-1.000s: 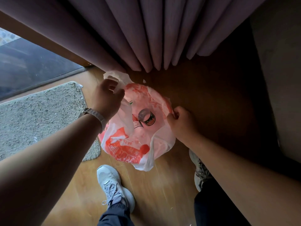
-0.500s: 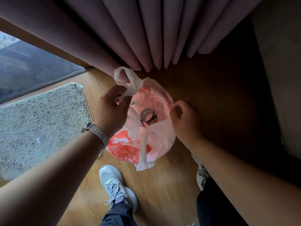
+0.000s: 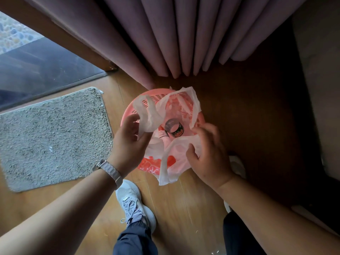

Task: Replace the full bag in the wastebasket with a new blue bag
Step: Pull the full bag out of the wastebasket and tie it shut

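Note:
A pink perforated wastebasket (image 3: 158, 97) stands on the wooden floor below the curtain. Inside it sits a white bag with red print (image 3: 176, 162), its mouth spread so that a dark can (image 3: 174, 128) and other rubbish show. My left hand (image 3: 128, 142) grips the bag's left handle loop, which stands up over the basket rim. My right hand (image 3: 209, 153) pinches the bag's right edge, with its handle hanging over the near rim. No blue bag is in view.
Mauve curtain folds (image 3: 174, 37) hang just behind the basket. A grey shaggy mat (image 3: 51, 137) lies to the left, by a glass door (image 3: 40, 69). My shoes (image 3: 134, 205) stand close in front of the basket. Dark furniture (image 3: 312, 89) rises at the right.
Both hands have drawn the bag's edges inward off the basket, so the pink rim now shows at the back. The left handle loop is pulled free and higher.

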Demonstrator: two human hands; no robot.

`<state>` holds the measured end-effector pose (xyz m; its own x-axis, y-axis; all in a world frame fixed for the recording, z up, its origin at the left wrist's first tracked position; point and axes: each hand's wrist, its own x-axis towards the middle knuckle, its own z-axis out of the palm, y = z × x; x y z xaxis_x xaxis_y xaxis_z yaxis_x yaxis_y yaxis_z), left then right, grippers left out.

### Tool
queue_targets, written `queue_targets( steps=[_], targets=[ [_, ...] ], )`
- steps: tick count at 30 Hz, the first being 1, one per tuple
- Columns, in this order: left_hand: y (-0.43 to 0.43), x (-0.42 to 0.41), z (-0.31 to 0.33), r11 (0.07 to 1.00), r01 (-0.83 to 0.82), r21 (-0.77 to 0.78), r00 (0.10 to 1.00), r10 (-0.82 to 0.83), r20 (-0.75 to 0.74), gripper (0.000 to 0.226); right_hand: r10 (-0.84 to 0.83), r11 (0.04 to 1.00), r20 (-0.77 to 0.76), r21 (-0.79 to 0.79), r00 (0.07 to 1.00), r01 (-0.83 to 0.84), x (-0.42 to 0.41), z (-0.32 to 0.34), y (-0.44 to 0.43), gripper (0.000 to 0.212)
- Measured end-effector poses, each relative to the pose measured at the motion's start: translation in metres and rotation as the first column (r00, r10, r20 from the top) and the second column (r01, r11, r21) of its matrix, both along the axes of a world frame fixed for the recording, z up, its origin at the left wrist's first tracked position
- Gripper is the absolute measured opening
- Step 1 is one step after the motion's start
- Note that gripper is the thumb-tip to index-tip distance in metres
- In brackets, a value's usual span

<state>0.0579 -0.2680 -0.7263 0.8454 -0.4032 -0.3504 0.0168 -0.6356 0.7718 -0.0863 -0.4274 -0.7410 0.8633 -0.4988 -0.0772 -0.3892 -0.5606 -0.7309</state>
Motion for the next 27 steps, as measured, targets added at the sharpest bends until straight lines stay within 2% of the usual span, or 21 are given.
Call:
queue_targets(
  steps=[2,4,5,7,9,10,12,14,16,18,21,24,27],
  targets=[
    [0.006,-0.003,0.002,1.0,-0.004,-0.01,0.999,0.004,-0.034,0.033,0.138,0.99,0.094,-0.056,0.986,-0.133,-0.001,0.003,0.008,0.038],
    [0.009,-0.005,0.006,1.0,-0.012,-0.009,0.999,0.012,-0.05,0.026,0.286,0.957,0.104,-0.084,0.952,-0.279,0.001,0.004,0.017,0.033],
    [0.01,-0.005,0.008,1.0,-0.017,-0.011,0.998,0.017,-0.057,0.019,0.336,0.939,0.051,-0.098,0.941,-0.33,0.002,0.004,0.021,0.035],
    [0.012,-0.006,0.013,0.999,-0.037,-0.028,0.998,0.035,-0.05,0.011,0.388,0.904,-0.157,-0.126,0.908,-0.408,0.004,-0.001,0.026,0.047],
    [0.014,-0.007,0.02,0.996,-0.064,-0.061,0.998,0.063,-0.015,0.019,0.453,0.843,-0.379,-0.114,0.807,-0.526,0.009,-0.007,0.025,0.059],
    [0.014,-0.008,0.024,0.994,-0.078,-0.081,0.997,0.078,0.002,0.025,0.488,0.808,-0.446,-0.095,0.75,-0.582,0.011,-0.011,0.024,0.058],
    [0.016,-0.008,0.027,0.989,-0.1,-0.112,0.994,0.103,0.023,0.034,0.537,0.751,-0.485,-0.097,0.69,-0.653,0.016,-0.018,0.023,0.045],
    [0.017,-0.007,0.028,0.984,-0.118,-0.134,0.993,0.121,0.016,0.039,0.571,0.717,-0.464,-0.121,0.677,-0.687,0.02,-0.019,0.022,0.028],
    [0.017,-0.005,0.028,0.987,-0.088,-0.136,0.994,0.096,0.057,0.036,0.582,0.7,-0.438,-0.158,0.685,-0.696,0.022,-0.018,0.018,0.018],
    [0.012,-0.001,0.031,0.988,-0.053,-0.145,0.99,0.071,0.119,0.027,0.571,0.705,-0.417,-0.193,0.707,-0.682,0.02,-0.019,0.014,0.02],
    [0.001,0.007,0.035,0.974,-0.075,-0.216,0.977,0.116,0.181,0.02,0.551,0.773,-0.33,-0.145,0.767,-0.618,0.022,-0.011,0.008,0.023],
    [-0.013,0.016,0.036,0.966,-0.087,-0.244,0.95,0.154,0.271,0.024,0.487,0.872,-0.179,0.054,0.854,-0.486,0.027,0.007,0.0,0.024],
    [-0.025,0.025,0.045,0.963,-0.109,-0.247,0.899,0.201,0.388,0.035,0.37,0.898,-0.113,0.296,0.922,-0.324,0.036,0.021,-0.007,0.022]
  ],
)
